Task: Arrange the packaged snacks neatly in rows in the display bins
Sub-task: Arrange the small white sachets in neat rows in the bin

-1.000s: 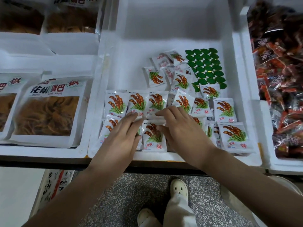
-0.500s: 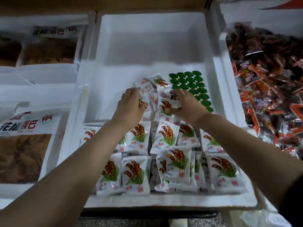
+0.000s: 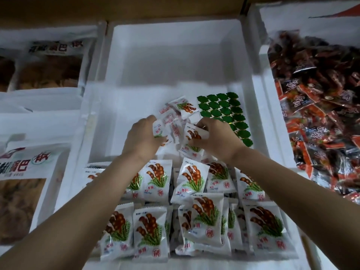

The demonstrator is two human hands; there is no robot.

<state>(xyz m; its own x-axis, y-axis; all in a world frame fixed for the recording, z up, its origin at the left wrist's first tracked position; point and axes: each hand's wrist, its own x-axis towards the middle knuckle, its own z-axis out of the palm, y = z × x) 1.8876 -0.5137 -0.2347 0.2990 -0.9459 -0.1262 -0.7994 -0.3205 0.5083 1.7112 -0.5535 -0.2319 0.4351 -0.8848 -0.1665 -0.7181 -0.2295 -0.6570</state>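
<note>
Well, nearest to me the front row of packets lies along the near edge of the bin. It is mostly flat and side by side, though in the middle some overlap. Just behind it the second row is less tidy: one of them stands tilted over its neighbours. So I judge that about two rows are laid but need straightening.

Further in, both my hands are at the loose pile. My left hand has its fingers curled around a packet. My right hand pinches another packet between thumb and fingers. The pile beyond them is not yet sorted; its pieces lie at all angles, some face down.

Beside it on the right a green sheet lies on the bin floor. Behind that I see only white floor, so several rows are left to make, I think.
</note>
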